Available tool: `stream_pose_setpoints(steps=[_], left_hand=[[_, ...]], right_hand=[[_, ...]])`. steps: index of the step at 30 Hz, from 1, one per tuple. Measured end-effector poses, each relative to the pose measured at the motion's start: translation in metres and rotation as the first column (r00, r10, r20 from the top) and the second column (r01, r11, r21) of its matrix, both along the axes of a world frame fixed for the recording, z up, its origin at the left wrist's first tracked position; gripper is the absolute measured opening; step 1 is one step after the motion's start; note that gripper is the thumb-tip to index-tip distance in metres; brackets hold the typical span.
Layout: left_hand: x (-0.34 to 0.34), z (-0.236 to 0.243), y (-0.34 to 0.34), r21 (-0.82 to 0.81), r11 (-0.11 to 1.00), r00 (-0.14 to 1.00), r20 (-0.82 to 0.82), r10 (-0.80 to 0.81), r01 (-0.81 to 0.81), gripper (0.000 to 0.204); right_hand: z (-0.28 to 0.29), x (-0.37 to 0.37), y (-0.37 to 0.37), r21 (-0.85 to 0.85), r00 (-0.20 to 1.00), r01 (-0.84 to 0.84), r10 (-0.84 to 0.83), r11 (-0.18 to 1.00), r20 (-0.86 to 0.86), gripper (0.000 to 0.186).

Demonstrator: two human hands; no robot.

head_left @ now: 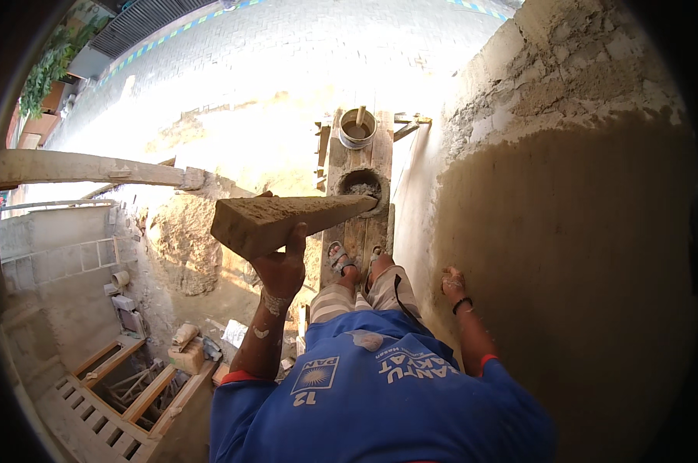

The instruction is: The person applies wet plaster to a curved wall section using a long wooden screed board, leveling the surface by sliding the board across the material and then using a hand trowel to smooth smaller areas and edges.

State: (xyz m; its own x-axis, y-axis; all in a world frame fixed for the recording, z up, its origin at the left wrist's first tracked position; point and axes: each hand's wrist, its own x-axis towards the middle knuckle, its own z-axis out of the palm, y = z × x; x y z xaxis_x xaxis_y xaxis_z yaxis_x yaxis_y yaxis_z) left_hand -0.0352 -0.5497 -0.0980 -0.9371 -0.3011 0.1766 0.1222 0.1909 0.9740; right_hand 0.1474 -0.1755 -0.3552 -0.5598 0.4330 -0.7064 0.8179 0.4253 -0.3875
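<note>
My left hand is closed around the underside of a long straight board, its edges crusted with mortar. The near end of the board is thick and close to me, while its far end reaches over a dark mortar bucket on the planks. Beside the plastered wall, my right hand has its fingers curled, with nothing visible in them. I cannot tell whether it touches the wall. Dark, damp-looking plaster covers the wall's lower part; its upper part is rough and pale.
My feet stand on a narrow plank scaffold. Farther along it is a pale bucket with a wooden handle inside. A wooden beam crosses at left. Below lie a timber frame, a yellowish container and rubble.
</note>
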Motion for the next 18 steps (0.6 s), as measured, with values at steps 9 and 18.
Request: stream_pose_setpoints(steps=[9,18], left_hand=[[-0.013,-0.026,-0.011,0.106,0.994,0.988,-0.152,-0.006,0.023,0.073],[0.021,-0.068,-0.088,-0.308,0.886,0.936,-0.050,0.349,-0.347,0.081]], right_hand=[[-0.129,-0.101,-0.025,-0.066,0.886,-0.454,0.458,0.889,0.076,0.036],[-0.358,-0.394,-0.031,0.196,0.566,-0.750,0.766,0.632,-0.304,0.031]])
